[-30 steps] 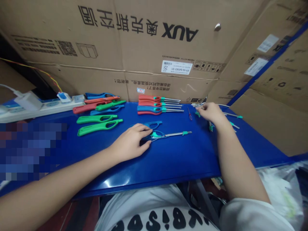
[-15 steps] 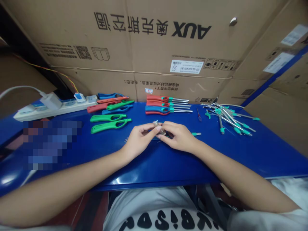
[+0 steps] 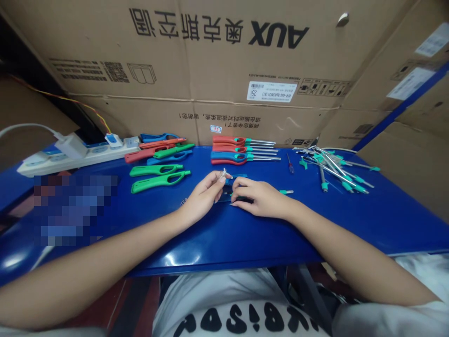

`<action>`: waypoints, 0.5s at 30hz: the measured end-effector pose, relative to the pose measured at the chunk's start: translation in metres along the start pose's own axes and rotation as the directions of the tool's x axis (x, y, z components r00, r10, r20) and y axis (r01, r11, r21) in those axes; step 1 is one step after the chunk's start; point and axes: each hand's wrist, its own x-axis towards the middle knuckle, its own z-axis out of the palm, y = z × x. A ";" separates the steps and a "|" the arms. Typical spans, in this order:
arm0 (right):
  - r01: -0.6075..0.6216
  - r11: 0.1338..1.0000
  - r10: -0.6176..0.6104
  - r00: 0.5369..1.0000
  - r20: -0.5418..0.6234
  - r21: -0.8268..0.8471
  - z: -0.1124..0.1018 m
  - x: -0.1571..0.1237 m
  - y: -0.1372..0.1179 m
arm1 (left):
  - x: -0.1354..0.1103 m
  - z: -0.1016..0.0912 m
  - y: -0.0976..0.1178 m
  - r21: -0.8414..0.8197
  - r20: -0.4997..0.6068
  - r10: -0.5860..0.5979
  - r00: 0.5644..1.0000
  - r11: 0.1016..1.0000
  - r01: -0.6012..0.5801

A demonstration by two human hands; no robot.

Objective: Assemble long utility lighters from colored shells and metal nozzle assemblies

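My left hand (image 3: 205,194) pinches a small translucent whitish part (image 3: 223,174) between thumb and fingers, just above the blue table (image 3: 210,243). My right hand (image 3: 259,197) hovers low beside it, fingers curled inward; what they hold, if anything, is hidden. Between and under the hands lies a blue lighter casing (image 3: 239,177), mostly covered, with a dark piece near the right fingertips. A metal tube with a teal collar (image 3: 286,192) sticks out past my right hand.
Green lighter handles (image 3: 159,181) and other coloured ones lie left, near a power strip (image 3: 94,154). Stacked long-nosed lighters (image 3: 242,150) sit at the back. A screwdriver (image 3: 290,164) and a pile of metal tubes (image 3: 336,171) lie right. A cardboard wall (image 3: 210,70) stands behind.
My hands have moved apart; earlier both were together around a small translucent part. My left hand now has a whitish part alone, and more of the blue casing shows.
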 end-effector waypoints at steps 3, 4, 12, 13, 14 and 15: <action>0.007 0.989 0.000 0.999 -0.047 0.147 0.001 0.001 0.003 | 0.001 0.002 0.000 -0.088 -0.010 -0.046 0.999 0.995 0.044; 0.006 0.982 0.006 0.998 -0.062 0.189 0.002 0.002 0.004 | 0.001 0.003 -0.001 -0.112 -0.020 -0.053 0.998 0.992 0.050; -0.234 0.775 0.278 0.960 0.016 0.587 0.004 0.005 0.008 | -0.001 0.004 0.001 -0.110 0.008 -0.028 1.000 0.993 0.029; -0.244 0.738 0.295 0.955 0.024 0.629 0.004 0.005 0.009 | -0.001 0.004 0.001 -0.107 0.018 -0.021 1.000 0.994 0.023; -0.248 0.706 0.307 0.951 0.028 0.663 0.004 0.005 0.010 | -0.001 0.004 0.002 -0.103 0.029 -0.013 0.999 0.995 0.016; -0.250 0.679 0.317 0.948 0.032 0.690 0.004 0.005 0.011 | -0.002 0.004 0.002 -0.098 0.038 -0.006 0.999 0.995 0.009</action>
